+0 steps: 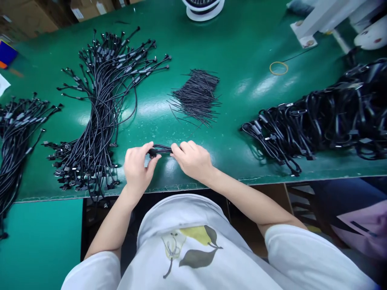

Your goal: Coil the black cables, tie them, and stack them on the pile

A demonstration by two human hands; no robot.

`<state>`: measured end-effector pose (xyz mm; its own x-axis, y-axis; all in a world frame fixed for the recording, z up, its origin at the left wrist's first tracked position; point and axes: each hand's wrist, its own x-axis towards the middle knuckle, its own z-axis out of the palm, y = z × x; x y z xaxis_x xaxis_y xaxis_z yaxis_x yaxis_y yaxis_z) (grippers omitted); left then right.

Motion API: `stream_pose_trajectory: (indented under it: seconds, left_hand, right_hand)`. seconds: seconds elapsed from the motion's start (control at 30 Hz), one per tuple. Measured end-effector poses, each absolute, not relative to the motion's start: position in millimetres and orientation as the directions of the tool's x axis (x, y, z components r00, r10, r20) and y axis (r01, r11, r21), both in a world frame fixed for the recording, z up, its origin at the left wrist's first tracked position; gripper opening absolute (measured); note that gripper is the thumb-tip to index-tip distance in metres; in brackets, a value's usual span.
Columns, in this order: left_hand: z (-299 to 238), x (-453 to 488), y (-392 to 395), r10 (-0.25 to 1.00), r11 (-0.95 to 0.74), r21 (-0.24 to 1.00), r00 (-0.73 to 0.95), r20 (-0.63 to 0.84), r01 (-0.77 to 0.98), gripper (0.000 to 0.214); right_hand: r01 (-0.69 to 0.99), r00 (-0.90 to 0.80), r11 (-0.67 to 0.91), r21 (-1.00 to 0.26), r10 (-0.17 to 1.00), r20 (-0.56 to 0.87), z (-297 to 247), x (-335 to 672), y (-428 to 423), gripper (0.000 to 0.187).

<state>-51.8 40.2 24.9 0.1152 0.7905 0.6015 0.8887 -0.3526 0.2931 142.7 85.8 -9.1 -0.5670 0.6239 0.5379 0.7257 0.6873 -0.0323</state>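
Between my two hands a folded black cable (162, 149) is stretched sideways, close to the front edge of the table. My left hand (139, 163) pinches its left end between thumb and fingers. Fingers of my right hand (193, 158) are closed round the right end, which they hide. Beyond my hands lies a pile of thin black twist ties (198, 94). To the left spreads a large bunch of loose black cables (101, 104) with plugs at both ends. A long row of coiled black cables (326, 117) rests on the right.
Another bunch of cables (18, 133) hangs over the table's edge at far left. A yellow ring (278, 68) lies toward the back right, near a white metal bracket (305, 36). A round white object (204, 10) stands at the back; cardboard boxes (27, 18) are behind.
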Motion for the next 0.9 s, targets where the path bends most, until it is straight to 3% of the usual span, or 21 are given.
stream_pose_trajectory:
  seconds: [0.07, 0.2, 0.27, 0.4, 0.67, 0.8, 0.9]
  left_hand:
    - [27.1, -47.3, 43.6, 0.793, -0.315, 0.292, 0.081, 0.604, 0.903, 0.022]
    - [27.0, -42.2, 56.9, 0.926, -0.073, 0.585, -0.163, 0.340, 0.808, 0.029]
    - [23.6, -39.9, 64.4, 0.948, -0.025, 0.660, -0.192, 0.255, 0.751, 0.036]
    - [12.5, -33.1, 73.9, 0.944, -0.055, 0.646, -0.171, 0.281, 0.762, 0.036]
    - [0.6, -25.4, 76.0, 0.956, -0.079, 0.654, -0.129, 0.264, 0.752, 0.038]
    - [-3.3, -24.7, 65.9, 0.992, -0.070, 0.893, -0.063, 0.109, 0.445, 0.040]
    - [-4.2, -22.3, 58.7, 0.997, 0.007, 0.954, -0.073, 0.016, 0.300, 0.043]
  right_hand:
    - [0.723, -0.561, 0.690, -0.025, 0.608, 0.562, -8.9, 144.9, 88.0, 0.033]
    - [0.669, -0.583, 0.743, -0.009, 0.532, 0.613, -11.7, 150.8, 89.2, 0.032]
    - [0.658, -0.607, 0.753, -0.025, 0.550, 0.574, -14.1, 152.8, 88.8, 0.036]
    - [0.685, -0.630, 0.726, -0.056, 0.630, 0.454, -17.6, 151.8, 86.3, 0.035]
    - [0.645, -0.717, 0.756, -0.107, 0.648, 0.257, -20.2, 150.0, 86.8, 0.043]
    - [0.673, -0.682, 0.727, -0.136, 0.682, 0.265, -17.9, 155.0, 93.9, 0.046]
    - [0.674, -0.675, 0.724, -0.145, 0.684, 0.276, -14.8, 154.9, 94.8, 0.049]
